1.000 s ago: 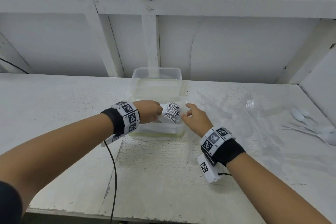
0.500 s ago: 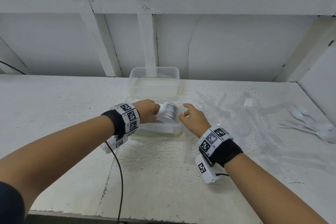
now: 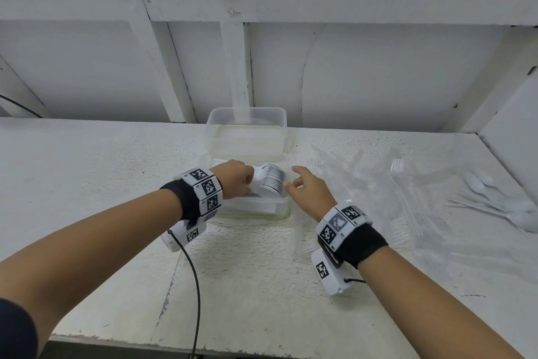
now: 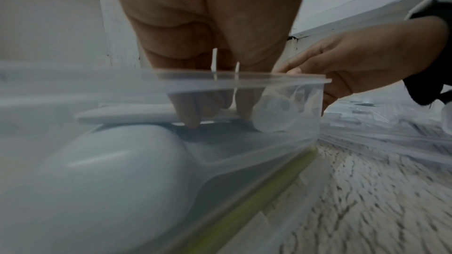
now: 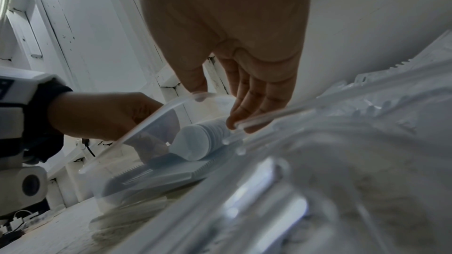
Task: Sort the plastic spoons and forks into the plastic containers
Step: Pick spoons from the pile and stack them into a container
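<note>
One small change against a second ago: right grip [image 3: 310, 194], then just short of the stack of white spoons [image 3: 269, 182], now with fingertips [image 5: 232, 121] touching its bowl end. Points, most likely, to squaring up the nested bundle before laying it down in the near container [image 3: 256, 210]; this batch almost sorted, not yet let go.

Left grip [image 3: 233, 182] clenched round the spoon handles, knuckles up, wrist level over the container's left side, fingers dipping below the rim in the left wrist view. Right grip slack and grasping nothing, fingers only gently bent, forearm slanting in from the lower right of the frame.

Stack low inside the near container at the centre of the head view, bowls turned toward the right. Far container [image 3: 246, 131] directly behind. Loose clear forks [image 3: 393, 184] spread over the worktop [image 3: 247, 271] at right, a few more loose white spoons [image 3: 495, 204] near the right edge: plenty left to sort.
</note>
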`<action>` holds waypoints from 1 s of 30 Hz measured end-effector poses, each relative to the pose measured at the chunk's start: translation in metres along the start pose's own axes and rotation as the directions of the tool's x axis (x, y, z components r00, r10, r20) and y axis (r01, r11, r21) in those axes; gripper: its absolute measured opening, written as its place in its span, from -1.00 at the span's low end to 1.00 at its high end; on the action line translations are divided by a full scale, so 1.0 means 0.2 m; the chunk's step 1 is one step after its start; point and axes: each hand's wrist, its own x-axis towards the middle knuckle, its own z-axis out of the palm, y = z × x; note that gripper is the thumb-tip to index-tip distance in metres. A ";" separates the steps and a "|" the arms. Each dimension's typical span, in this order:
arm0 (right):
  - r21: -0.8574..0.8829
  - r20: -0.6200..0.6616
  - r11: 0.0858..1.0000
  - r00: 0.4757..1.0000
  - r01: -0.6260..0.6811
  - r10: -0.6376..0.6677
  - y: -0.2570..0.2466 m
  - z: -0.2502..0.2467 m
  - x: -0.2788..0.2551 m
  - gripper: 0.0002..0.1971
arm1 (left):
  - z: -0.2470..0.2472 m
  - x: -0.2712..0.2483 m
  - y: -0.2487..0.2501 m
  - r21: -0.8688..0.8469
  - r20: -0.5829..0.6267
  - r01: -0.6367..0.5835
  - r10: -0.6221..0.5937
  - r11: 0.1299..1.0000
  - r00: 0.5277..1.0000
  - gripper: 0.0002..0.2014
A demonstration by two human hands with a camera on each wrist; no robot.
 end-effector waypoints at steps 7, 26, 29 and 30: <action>0.013 0.007 1.000 1.000 0.014 -0.014 0.02 0.00 0.01 -0.48 | -0.02 -0.04 -0.01 -0.025 -0.007 0.003 -0.003 1.000 1.000 -0.71; -0.222 -0.126 0.974 0.990 0.039 -0.068 0.36 -0.65 -0.11 -0.69 | -0.26 0.16 0.79 -0.153 -0.134 -0.398 0.380 0.905 0.915 -0.77; -0.306 -0.203 0.948 0.979 -0.085 0.022 0.57 -0.86 -0.14 -0.72 | -0.21 0.31 1.09 -0.187 -0.104 -0.451 0.439 0.873 0.892 -0.74; -0.327 -0.229 0.936 0.972 -0.134 0.059 0.64 -0.93 -0.15 -0.72 | -0.19 0.36 1.19 -0.196 -0.092 -0.465 0.456 0.863 0.885 -0.74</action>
